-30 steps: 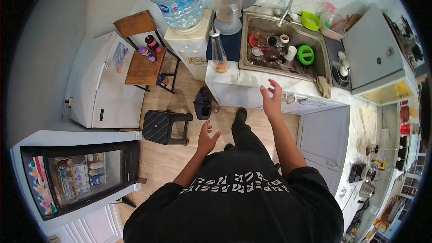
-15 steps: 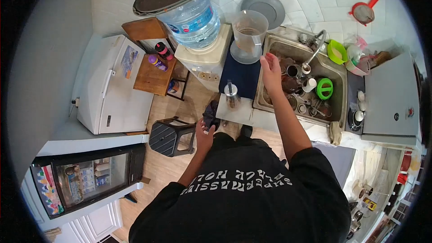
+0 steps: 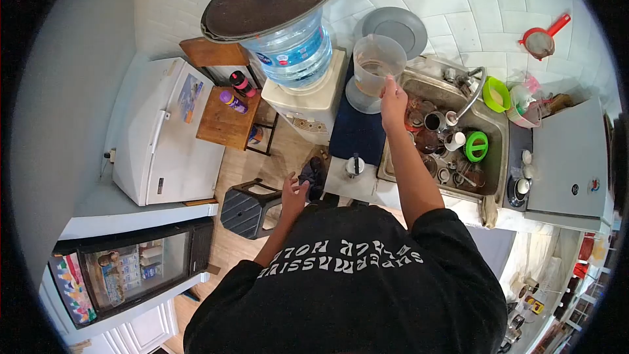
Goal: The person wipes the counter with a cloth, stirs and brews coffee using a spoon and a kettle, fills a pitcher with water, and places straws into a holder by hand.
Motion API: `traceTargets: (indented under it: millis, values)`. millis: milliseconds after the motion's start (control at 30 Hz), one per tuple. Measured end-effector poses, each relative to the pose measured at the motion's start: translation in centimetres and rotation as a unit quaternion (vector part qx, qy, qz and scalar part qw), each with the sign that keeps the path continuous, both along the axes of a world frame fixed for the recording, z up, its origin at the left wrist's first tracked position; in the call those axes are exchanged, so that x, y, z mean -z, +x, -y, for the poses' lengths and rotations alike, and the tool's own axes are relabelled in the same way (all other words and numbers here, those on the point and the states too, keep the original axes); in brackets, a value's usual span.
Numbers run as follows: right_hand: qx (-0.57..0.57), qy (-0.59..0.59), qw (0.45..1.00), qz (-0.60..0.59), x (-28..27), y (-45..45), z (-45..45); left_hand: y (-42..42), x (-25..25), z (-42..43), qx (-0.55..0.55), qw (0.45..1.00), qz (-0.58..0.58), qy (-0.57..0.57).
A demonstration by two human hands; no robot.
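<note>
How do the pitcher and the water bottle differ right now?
The pitcher is the smaller and looks colourless, with no label in view; the water bottle is bigger, blue-tinted and labelled. The right hand is at the pitcher; no hand is near the water bottle. The pitcher is over the dark mat, while the water bottle sits on the dispenser under a dark tray. Both are see-through.

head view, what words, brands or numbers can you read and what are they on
"SUPERMASSIVE": black shirt, upside down.
"BLACK HOL": same shirt, anything after it unclear.
Too small or blurred: water jug label, freezer badge, grey appliance badge, purple bottle, display cooler stickers.
</note>
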State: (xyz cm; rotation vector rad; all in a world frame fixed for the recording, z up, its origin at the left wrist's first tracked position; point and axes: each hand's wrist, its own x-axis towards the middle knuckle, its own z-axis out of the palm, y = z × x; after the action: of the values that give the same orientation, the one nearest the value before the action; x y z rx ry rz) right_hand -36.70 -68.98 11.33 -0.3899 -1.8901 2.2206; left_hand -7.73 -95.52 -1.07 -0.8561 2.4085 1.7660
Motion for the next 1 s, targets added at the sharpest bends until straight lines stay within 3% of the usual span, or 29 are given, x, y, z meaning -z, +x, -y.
traceTargets:
  millis: [233,467,567,733,1000]
  values:
    - [0.029,-0.027,0.999,-0.036,0.0,0.4,-1.1,-1.0,0.1,2.8,0.027,0.999,0.011,-0.013]
    - [0.057,-0.009,0.996,-0.075,-5.0,5.9,-3.3,-1.8,1.4,4.4,0.122,0.991,0.02,-0.042]
    - [0.073,0.008,0.995,-0.073,-5.7,9.5,-4.9,-2.8,0.2,4.3,0.173,0.984,0.026,-0.034]
    - [0.153,0.042,0.985,-0.063,-5.5,17.2,-7.1,-2.9,3.3,5.5,0.264,0.963,0.025,-0.036]
    - [0.314,-0.028,0.948,-0.031,-4.2,31.7,-10.1,-1.9,4.6,4.5,0.398,0.914,0.054,-0.06]
